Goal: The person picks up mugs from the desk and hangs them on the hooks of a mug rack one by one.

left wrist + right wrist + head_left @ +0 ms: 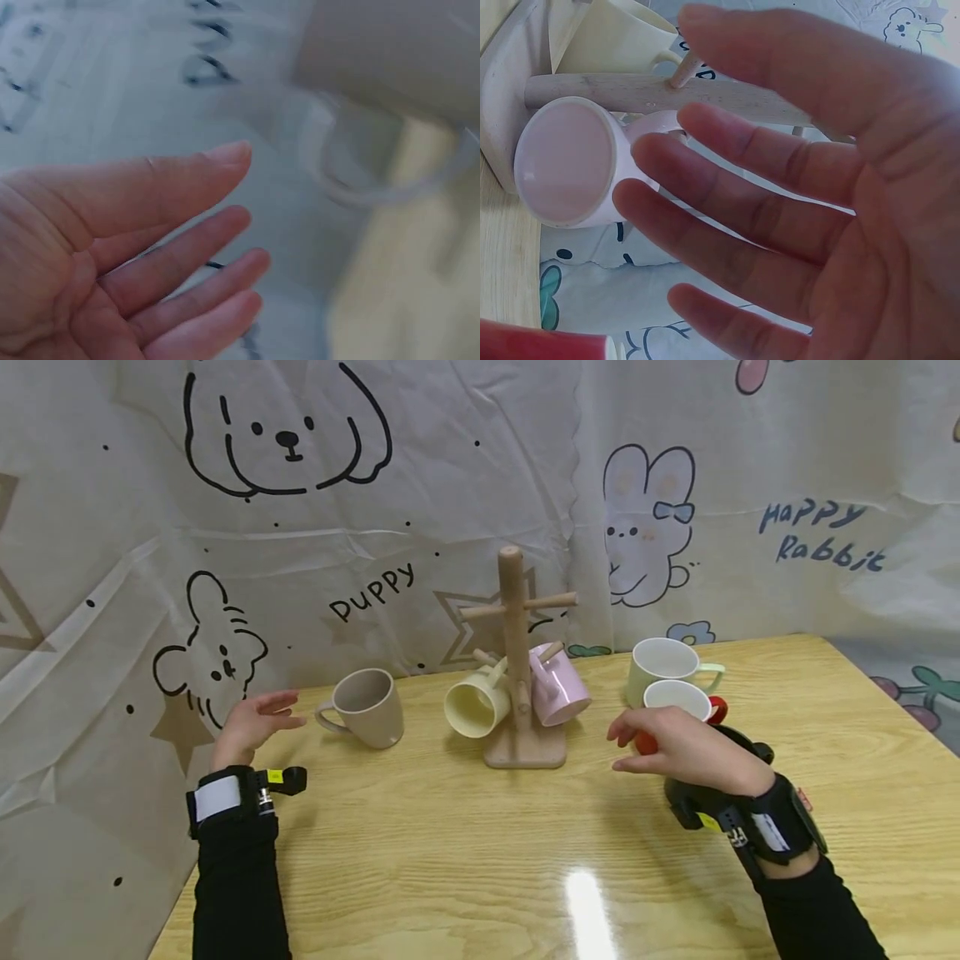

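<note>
In the head view my left hand [258,723] is held just left of a grey-beige mug [369,706], apart from its handle. Its fingers are extended with nothing between them, and the mug looks blurred in the left wrist view. My right hand [678,745], also holding nothing, hovers in front of a red mug [647,743] with a white inside and partly hides it. A wooden mug tree [513,635] stands between the hands. On its lower pegs hang a yellow mug [472,708] and a pink mug [564,689]; the pink one [566,161] shows its base in the right wrist view.
Behind the red mug stands a pale green mug [651,667], its handle to the right. Everything sits on a wood-grain table [450,860]. A white printed cloth [465,502] hangs along the back and left edges. The mug tree's upper pegs [553,601] stick out bare.
</note>
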Demonstrator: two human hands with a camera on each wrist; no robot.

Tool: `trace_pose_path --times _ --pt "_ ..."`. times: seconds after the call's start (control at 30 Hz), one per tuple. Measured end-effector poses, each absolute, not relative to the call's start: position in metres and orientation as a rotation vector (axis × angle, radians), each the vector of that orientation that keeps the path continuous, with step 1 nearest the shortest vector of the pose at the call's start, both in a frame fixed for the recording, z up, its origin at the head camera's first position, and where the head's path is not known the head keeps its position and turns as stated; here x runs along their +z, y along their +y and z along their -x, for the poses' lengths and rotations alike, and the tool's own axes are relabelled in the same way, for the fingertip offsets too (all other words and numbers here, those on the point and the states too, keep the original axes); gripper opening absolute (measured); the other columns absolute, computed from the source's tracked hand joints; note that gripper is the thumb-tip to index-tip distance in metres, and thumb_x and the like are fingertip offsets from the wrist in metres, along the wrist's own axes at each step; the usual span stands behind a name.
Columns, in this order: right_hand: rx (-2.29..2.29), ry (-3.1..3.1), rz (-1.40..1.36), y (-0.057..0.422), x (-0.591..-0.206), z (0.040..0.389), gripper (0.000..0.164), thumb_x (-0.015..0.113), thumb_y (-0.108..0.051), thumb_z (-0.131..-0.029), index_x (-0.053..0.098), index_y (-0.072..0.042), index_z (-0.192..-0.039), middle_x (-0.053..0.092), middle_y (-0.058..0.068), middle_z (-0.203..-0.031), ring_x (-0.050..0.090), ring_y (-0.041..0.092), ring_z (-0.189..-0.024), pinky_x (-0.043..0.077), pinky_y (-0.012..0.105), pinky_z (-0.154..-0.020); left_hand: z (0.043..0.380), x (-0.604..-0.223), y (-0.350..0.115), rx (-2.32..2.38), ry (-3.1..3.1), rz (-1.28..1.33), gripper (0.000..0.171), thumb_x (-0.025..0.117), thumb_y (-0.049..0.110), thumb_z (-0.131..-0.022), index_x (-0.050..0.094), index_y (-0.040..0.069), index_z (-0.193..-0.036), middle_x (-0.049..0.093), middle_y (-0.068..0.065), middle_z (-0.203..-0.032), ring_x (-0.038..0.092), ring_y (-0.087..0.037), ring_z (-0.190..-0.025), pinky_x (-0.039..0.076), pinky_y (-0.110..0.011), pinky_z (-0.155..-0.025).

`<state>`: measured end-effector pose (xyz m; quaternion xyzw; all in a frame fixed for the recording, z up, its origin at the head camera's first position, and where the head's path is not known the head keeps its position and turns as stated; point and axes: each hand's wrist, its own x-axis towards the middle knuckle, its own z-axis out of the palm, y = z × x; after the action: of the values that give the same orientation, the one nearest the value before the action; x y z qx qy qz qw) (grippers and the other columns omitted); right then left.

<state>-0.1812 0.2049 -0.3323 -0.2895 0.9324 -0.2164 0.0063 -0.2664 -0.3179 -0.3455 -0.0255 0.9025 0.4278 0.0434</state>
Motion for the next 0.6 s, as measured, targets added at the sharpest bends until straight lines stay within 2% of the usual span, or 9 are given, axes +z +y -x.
trace_pose_path --times 0.2,0.3,0.43,0.53,0.6 --pt "-0.664 2.896 0.920 0.204 -0.335 0.184 0.031 0.072 -0.027 -0.079 0.063 -0.011 -0.104 0.066 -0.002 -0.096 0.056 0.006 -0.080 0.052 0.032 -0.073 0.291 -0.384 -0.322 1.305 2.753 0.159 0.058 0.062 0.012 -0.086 0.038 -0.003 -0.137 0.037 -0.023 -0.142 0.035 -0.041 -0.130 0.031 -0.053 -0.105" --pt "-0.666 2.877 0.918 0.203 -0.336 0.185 0.032 0.071 -0.028 -0.079 0.063 -0.010 -0.105 0.066 -0.001 -0.097 0.055 0.007 -0.079 0.052 0.032 -0.072 0.295 -0.391 -0.317 1.289 2.787 0.105 0.050 0.057 0.010 -0.089 0.041 -0.008 -0.133 0.039 -0.029 -0.137 0.037 -0.043 -0.127 0.032 -0.053 -0.104" --pt "-0.672 2.861 0.900 0.202 -0.337 0.185 0.032 0.071 -0.029 -0.079 0.063 -0.011 -0.105 0.065 -0.002 -0.095 0.051 0.007 -0.074 0.051 0.029 -0.068 0.295 -0.394 -0.310 1.227 2.869 0.079 0.039 0.053 0.013 -0.092 0.050 -0.011 -0.124 0.049 -0.032 -0.126 0.046 -0.042 -0.118 0.039 -0.050 -0.097" --pt "-0.677 2.855 0.900 0.202 -0.338 0.186 0.032 0.071 -0.029 -0.079 0.063 -0.011 -0.104 0.065 -0.003 -0.094 0.051 0.007 -0.074 0.050 0.028 -0.067 0.296 -0.396 -0.308 1.193 2.918 0.072 0.036 0.051 0.015 -0.094 0.054 -0.010 -0.119 0.054 -0.030 -0.121 0.054 -0.035 -0.107 0.046 -0.041 -0.086" --pt "-0.680 2.853 0.902 0.202 -0.338 0.186 0.031 0.071 -0.029 -0.079 0.063 -0.011 -0.104 0.065 -0.003 -0.094 0.052 0.007 -0.074 0.050 0.029 -0.067 0.297 -0.399 -0.309 1.213 2.925 0.072 0.036 0.052 0.017 -0.094 0.056 -0.009 -0.118 0.059 -0.026 -0.116 0.057 -0.021 -0.096 0.047 -0.029 -0.079"
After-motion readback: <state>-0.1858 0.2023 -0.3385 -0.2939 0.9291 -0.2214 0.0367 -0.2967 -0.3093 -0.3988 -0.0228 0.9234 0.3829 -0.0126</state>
